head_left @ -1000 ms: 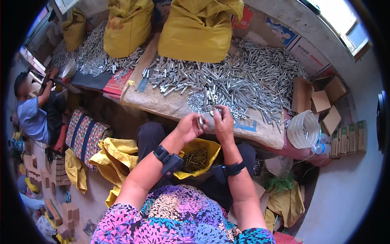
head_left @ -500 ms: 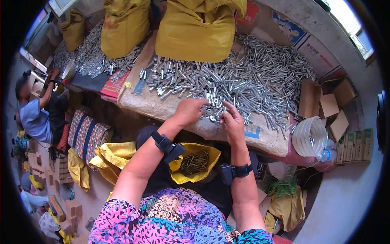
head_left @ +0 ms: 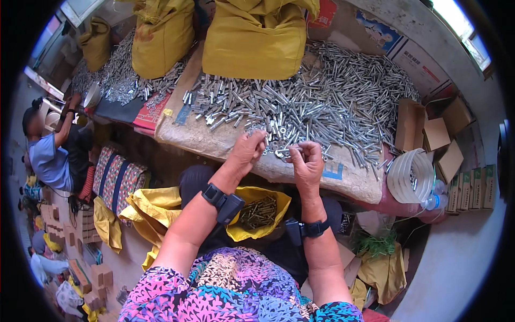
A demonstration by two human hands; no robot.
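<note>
A wide pile of silver anchor bolts and sleeves point(head_left: 343, 102) covers the table, with loose nuts and washers point(head_left: 276, 145) near its front edge. Over that edge my left hand point(head_left: 247, 152) is closed, fingertips pinched together; whatever they hold is too small to name. To its right, my right hand point(head_left: 307, 163) pinches a short silver anchor bolt point(head_left: 287, 151) that points left. Below and between my forearms, a yellow woven sack point(head_left: 281, 214) gapes with brassy bolts point(head_left: 257, 212) inside.
Full yellow sacks point(head_left: 252, 48) stand at the back of the table. On the right are open cardboard boxes point(head_left: 410, 126), a translucent tub point(head_left: 405, 180) and a plastic bottle point(head_left: 435, 202). A person in blue point(head_left: 51, 161) sits at far left beside another metal pile point(head_left: 115, 70).
My hands have drawn apart a little, the left moving slightly down and left. The right fingers have curled in, and a bolt now shows between them.
</note>
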